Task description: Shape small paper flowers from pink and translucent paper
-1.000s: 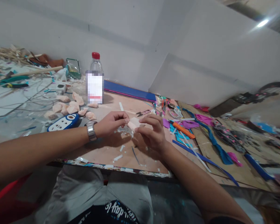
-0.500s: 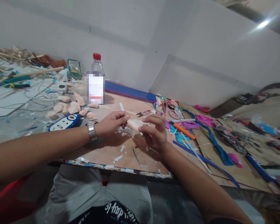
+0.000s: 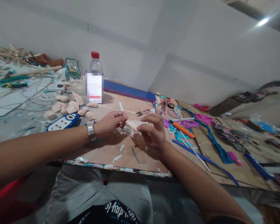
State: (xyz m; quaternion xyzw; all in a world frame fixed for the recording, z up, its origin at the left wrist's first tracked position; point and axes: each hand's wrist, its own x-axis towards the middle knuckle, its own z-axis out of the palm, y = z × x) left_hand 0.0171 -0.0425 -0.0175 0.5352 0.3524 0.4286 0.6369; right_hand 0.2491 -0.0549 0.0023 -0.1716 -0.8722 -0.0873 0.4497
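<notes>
Between my two hands, above the table (image 3: 100, 152), is a pale peach piece (image 3: 133, 124) that looks like thin paper or fabric. My left hand (image 3: 112, 123), below a metal wristwatch, pinches its left end with thumb and fingertips. On the other side my right hand (image 3: 153, 130) grips it between thumb and curled fingers, which cover part of it. Several crumpled peach pieces (image 3: 72, 107) lie beyond my left wrist, next to a blue and white power strip (image 3: 63, 122). Small white scraps (image 3: 118, 157) are scattered below my hands.
A bottle with a red cap (image 3: 95, 55) stands at the back. Small thread snips (image 3: 143, 112) lie beyond my hands. To the right are an orange utility knife (image 3: 184, 130), blue strips (image 3: 210, 165) and coloured scraps. Green-handled pliers (image 3: 15, 81) lie far left.
The view has shifted slightly, so everything sits a little further left. Both hands keep their hold on the peach piece, with hardly any change in the fingers.
</notes>
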